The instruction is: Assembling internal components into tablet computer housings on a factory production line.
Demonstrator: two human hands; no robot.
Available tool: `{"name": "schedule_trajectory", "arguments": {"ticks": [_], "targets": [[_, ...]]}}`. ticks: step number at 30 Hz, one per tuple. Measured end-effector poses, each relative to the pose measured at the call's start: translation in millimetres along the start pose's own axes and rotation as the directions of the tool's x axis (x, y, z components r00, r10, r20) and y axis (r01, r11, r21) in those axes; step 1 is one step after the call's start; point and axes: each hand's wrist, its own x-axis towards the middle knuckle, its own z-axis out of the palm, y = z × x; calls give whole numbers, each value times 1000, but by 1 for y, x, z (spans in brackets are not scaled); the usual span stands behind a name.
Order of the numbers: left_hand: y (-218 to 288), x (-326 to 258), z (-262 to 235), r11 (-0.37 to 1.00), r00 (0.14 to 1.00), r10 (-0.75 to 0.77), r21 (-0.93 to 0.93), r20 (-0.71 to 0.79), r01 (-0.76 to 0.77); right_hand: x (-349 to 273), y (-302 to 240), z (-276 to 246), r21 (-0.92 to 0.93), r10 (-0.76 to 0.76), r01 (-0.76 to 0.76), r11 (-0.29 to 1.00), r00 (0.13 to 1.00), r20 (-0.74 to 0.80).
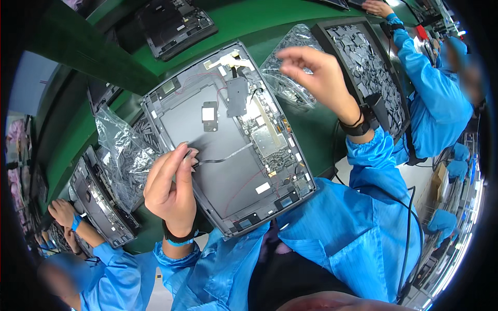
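Observation:
An opened laptop-like device housing [181,122] lies at a slant in front of me, with a circuit board [267,140] along its right side. Over its left edge, my left hand [174,192] is closed in a pinch at the end of a thin black cable [220,159] that runs to the board. My right hand [324,78] is raised beyond the upper right edge, thumb and forefinger apart, nothing visible between them. A small dark part with a white label [209,116] rests in the housing. Beside the board sits a dark grey plate [237,97].
Clear plastic bags of small dark parts lie left [122,155] and behind my right hand [295,39]. A black tray [371,67] full of dark pieces stands at right. Another housing [174,26] sits on the green bench [236,26]. Co-workers in blue flank me [441,103].

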Motion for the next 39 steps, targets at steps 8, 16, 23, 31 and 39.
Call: {"name": "schedule_trajectory", "arguments": {"ticks": [8, 16, 23, 31, 39], "targets": [[-4, -2, 5, 998, 999, 45, 40, -10, -45, 68, -26, 9, 307, 86, -125, 944, 987, 137], [-4, -3, 5, 997, 998, 64, 40, 0, -64, 72, -16, 17, 299, 81, -176, 938, 949, 305], [-7, -4, 8, 998, 998, 63, -6, -24, -63, 78, -33, 11, 198, 300, -401, 894, 866, 400], [-6, -5, 13, 999, 994, 36, -25, -104, -39, 79, -51, 24, -208, 83, -22, 978, 954, 289], [-7, -4, 16, 998, 991, 32, -44, -131, -38, 82, -27, 19, 54, 134, -162, 985, 929, 344]]}}
